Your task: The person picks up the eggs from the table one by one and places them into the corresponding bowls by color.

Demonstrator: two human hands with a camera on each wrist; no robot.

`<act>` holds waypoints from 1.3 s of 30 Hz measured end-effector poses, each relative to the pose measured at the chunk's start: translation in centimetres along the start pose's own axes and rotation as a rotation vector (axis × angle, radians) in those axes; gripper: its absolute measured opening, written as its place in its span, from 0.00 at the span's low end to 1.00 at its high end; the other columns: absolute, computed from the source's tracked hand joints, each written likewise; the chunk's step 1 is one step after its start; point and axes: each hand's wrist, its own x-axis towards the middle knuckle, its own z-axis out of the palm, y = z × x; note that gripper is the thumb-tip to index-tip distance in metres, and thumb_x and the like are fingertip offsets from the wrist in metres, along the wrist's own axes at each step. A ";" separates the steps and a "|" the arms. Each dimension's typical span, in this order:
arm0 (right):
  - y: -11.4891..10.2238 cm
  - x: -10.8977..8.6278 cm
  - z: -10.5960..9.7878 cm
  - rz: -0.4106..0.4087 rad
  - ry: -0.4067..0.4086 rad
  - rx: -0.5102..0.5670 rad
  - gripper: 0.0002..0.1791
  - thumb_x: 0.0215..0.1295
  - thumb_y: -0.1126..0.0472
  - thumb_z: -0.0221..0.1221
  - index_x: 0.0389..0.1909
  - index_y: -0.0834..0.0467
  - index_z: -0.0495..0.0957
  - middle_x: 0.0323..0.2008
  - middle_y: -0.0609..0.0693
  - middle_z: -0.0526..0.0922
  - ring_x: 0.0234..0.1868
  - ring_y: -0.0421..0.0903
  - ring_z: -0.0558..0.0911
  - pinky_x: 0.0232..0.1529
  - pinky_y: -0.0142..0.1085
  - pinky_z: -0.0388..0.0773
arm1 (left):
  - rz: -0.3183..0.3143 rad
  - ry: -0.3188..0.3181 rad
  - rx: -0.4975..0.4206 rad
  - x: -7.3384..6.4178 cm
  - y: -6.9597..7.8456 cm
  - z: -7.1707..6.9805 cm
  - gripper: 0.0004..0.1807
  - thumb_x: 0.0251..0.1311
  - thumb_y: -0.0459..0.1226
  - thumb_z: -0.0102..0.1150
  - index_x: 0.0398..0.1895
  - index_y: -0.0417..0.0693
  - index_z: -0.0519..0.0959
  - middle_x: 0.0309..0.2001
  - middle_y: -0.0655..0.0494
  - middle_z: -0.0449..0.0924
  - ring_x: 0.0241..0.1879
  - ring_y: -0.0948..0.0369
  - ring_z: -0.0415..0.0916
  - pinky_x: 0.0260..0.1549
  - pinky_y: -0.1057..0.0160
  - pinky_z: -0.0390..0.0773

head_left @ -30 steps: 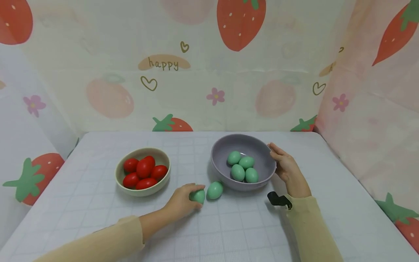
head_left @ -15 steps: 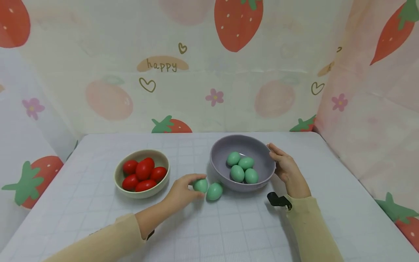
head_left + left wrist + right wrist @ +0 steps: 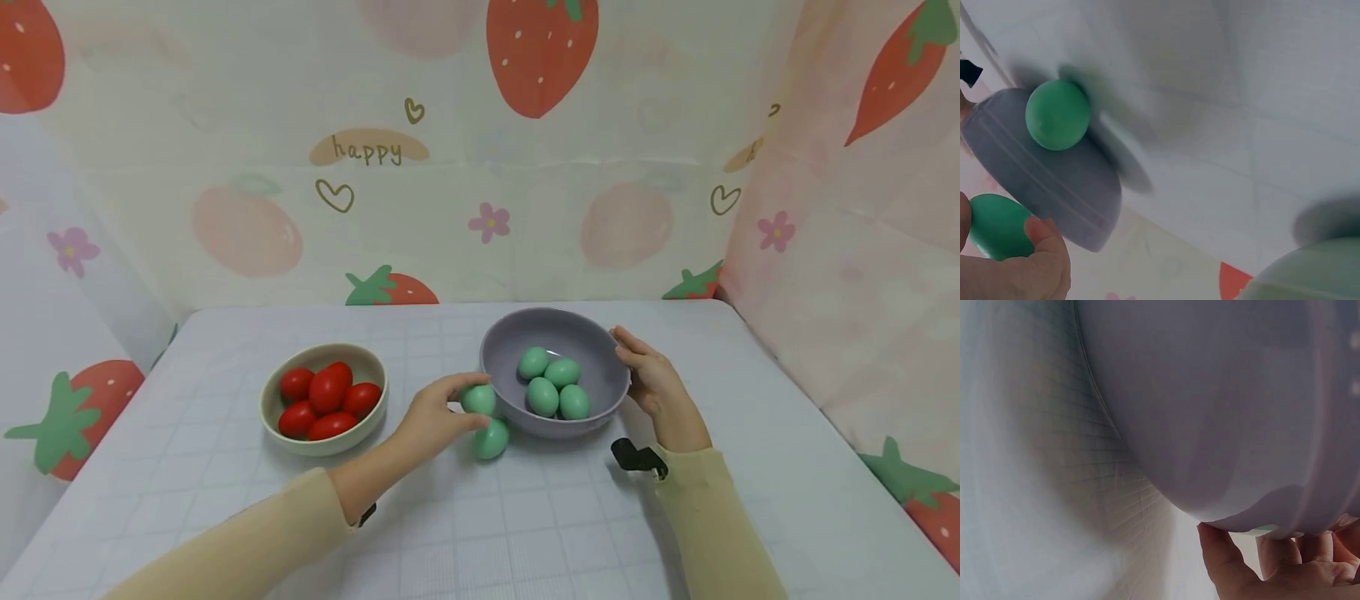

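Note:
My left hand [image 3: 431,421] pinches a green egg [image 3: 478,399] between thumb and fingers, beside the left wall of the purple bowl [image 3: 553,427]. Another green egg [image 3: 492,442] lies on the table just below it, close to the bowl. Several green eggs [image 3: 543,397] rest in the bowl's bottom. On the bowl's right side, my right hand [image 3: 663,396] holds the wall near the rim. The right wrist view shows its fingers [image 3: 1222,556] against the bowl's outside; part of that hand is cut off there.
A cream bowl [image 3: 322,446] with several red eggs [image 3: 330,388] stands left of my left hand. White checked cloth covers the table [image 3: 517,533]. A strawberry-print cloth [image 3: 465,183] rises behind it.
My left hand has lifted the green egg from the table and carried it up and right, to the purple bowl's left edge. The right hand has stayed on the bowl.

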 end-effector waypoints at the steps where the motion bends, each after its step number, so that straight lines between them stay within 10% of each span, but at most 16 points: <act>1: 0.0 0.0 0.0 0.001 0.001 0.002 0.31 0.76 0.69 0.43 0.75 0.57 0.46 0.76 0.47 0.46 0.76 0.43 0.45 0.73 0.44 0.42 | 0.006 0.000 -0.004 0.1 0.2 0.1 0.27 0.51 0.31 0.71 0.57 0.49 0.80 0.58 0.55 0.77 0.52 0.53 0.73 0.45 0.56 0.76; 25: 0.0 0.0 -0.3 0.000 -0.005 -0.002 0.31 0.76 0.68 0.44 0.75 0.57 0.47 0.76 0.46 0.46 0.76 0.42 0.44 0.73 0.48 0.39 | 0.039 -0.160 0.097 7.9 2.1 2.6 0.29 0.49 0.26 0.71 0.58 0.43 0.78 0.58 0.47 0.77 0.53 0.53 0.75 0.48 0.61 0.77; 39: 0.2 0.1 -0.3 -0.004 -0.009 0.004 0.31 0.75 0.69 0.44 0.75 0.57 0.47 0.76 0.46 0.46 0.76 0.42 0.43 0.73 0.49 0.38 | 0.044 -0.203 0.097 9.4 2.4 5.3 0.30 0.49 0.28 0.72 0.59 0.44 0.78 0.60 0.50 0.76 0.58 0.52 0.74 0.52 0.60 0.76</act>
